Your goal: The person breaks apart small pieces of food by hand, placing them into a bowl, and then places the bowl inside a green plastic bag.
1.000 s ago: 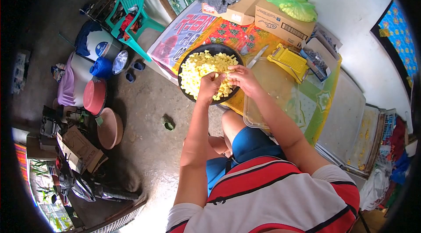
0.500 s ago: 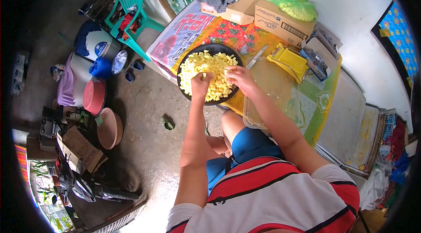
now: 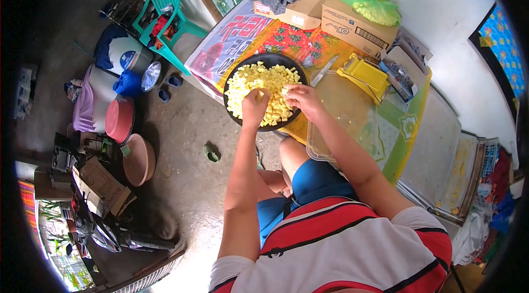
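A round black pan [image 3: 301, 68] is heaped with small pale yellow cubes [image 3: 259, 79], which look like cut fruit or vegetable. My left hand [image 3: 255, 108] is over the near middle of the heap, its fingers closed in a pinch; what they grip is largely hidden. To its right, my right hand [image 3: 304, 100] hangs over the pan's right rim. Its thumb and fingers close on a pale yellow cube at their tips. Beside the pan lies a knife [image 3: 323, 71], and a clear plastic tray or lid [image 3: 347, 111] is under my right forearm.
A yellow slotted plastic tool [image 3: 363, 77] rests on the covered table, near cardboard boxes [image 3: 352, 25] and a green plastic bag [image 3: 369, 1]. A green chair [image 3: 165, 1], basins [image 3: 139, 162] and a slipper [image 3: 211, 153] are on the floor at left.
Both hands stay over the pan with small finger movements; the left fingers have shifted slightly to the right. The whole view has moved a little.
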